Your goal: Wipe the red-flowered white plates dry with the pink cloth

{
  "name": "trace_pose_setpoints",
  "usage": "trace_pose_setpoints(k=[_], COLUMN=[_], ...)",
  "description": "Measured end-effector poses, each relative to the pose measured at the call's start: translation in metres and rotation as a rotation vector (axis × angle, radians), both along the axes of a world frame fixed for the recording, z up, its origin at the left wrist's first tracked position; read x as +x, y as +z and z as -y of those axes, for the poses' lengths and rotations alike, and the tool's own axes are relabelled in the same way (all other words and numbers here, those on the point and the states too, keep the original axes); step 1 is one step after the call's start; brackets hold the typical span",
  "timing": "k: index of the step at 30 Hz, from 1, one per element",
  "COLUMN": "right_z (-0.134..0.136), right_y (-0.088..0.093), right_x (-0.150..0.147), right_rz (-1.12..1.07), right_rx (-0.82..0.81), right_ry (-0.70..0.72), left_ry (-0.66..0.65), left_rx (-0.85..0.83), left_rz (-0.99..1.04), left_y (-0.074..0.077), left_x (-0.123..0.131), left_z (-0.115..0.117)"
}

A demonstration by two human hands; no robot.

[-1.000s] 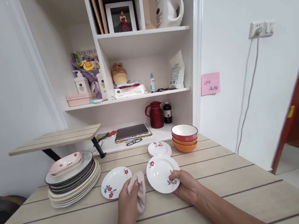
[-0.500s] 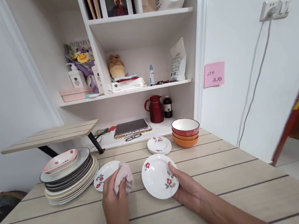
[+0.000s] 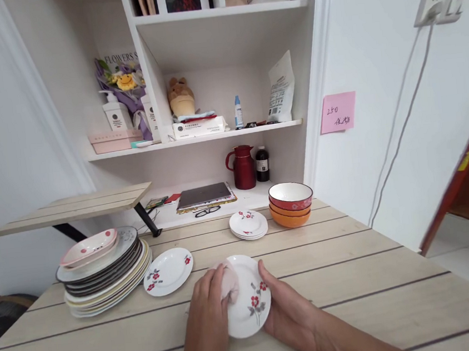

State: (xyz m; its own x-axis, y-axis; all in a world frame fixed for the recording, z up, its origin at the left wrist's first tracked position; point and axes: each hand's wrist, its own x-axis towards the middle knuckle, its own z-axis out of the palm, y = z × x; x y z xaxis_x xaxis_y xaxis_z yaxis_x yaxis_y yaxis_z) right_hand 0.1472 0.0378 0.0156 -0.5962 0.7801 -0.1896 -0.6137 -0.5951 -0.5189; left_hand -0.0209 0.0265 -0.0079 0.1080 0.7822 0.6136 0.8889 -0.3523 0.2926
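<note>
My right hand (image 3: 288,309) grips the right rim of a small white plate (image 3: 248,308) with red flowers, thumb on its upper edge, above the table. My left hand (image 3: 208,306) is closed round a pale pink cloth (image 3: 229,283), which is pressed on the plate's left side. Another flowered plate (image 3: 169,271) lies on the table to the left. Behind the held plate is a small stack of similar plates (image 3: 248,224), with a stack of bowls (image 3: 291,206), red over orange, to its right.
A tall stack of plates (image 3: 106,272) with pink oval dishes on top stands at the left, beside a small raised wooden shelf (image 3: 74,206). At the back are a laptop (image 3: 203,195), glasses (image 3: 207,211), a red jug (image 3: 243,167) and a dark bottle (image 3: 262,164).
My left hand has moved right with the cloth, from beside the left plate onto the held plate. The held plate has come slightly lower and nearer. The view has shifted a little.
</note>
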Motion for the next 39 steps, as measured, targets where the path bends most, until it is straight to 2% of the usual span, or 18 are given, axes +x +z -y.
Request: trace_pose_setpoints(k=[3, 7, 13, 17, 19, 20, 22, 26, 29, 32, 35, 39], right_z=[-0.003, -0.004, 0.0, 0.005, 0.007, 0.008, 0.009, 0.009, 0.005, -0.003, -0.008, -0.002], right_y=[-0.001, 0.003, 0.01, 0.01, 0.009, 0.009, 0.007, 0.004, 0.001, -0.001, -0.001, 0.004], right_x=[0.002, 0.004, 0.007, 0.009, 0.009, 0.008, 0.006, 0.001, 0.001, 0.004, 0.01, 0.015], right_rz=[0.022, -0.008, -0.041, 0.023, 0.052, 0.067, 0.09, 0.083, 0.019, -0.048, -0.084, -0.058], right_rx=[0.018, 0.043, 0.032, 0.05, 0.061, 0.062, 0.052, 0.037, 0.027, 0.015, 0.021, 0.019], right_ry=[0.018, 0.062, 0.071, 0.114, 0.104, 0.087, 0.046, -0.002, -0.012, -0.006, 0.012, 0.083], left_ry=[-0.001, -0.115, -0.143, -0.27, -0.255, -0.263, -0.159, 0.083, 0.12, 0.099, -0.003, -0.174], left_rx=[0.068, 0.215, 0.271, 0.402, 0.455, 0.451, 0.427, 0.434, 0.45, 0.442, 0.471, 0.501], left_rz=[-0.049, -0.227, -0.349, -0.358, -0.326, -0.39, -0.47, -0.437, -0.421, -0.422, -0.44, -0.475], left_y=[-0.003, -0.001, 0.005, 0.012, 0.018, 0.021, 0.027, 0.033, 0.031, 0.024, 0.014, 0.005], left_x=[0.005, 0.01, 0.012, 0.019, 0.023, 0.023, 0.023, 0.02, 0.019, 0.021, 0.024, 0.028], left_z=[0.005, 0.012, 0.011, 0.014, 0.017, 0.018, 0.019, 0.017, 0.017, 0.019, 0.02, 0.024])
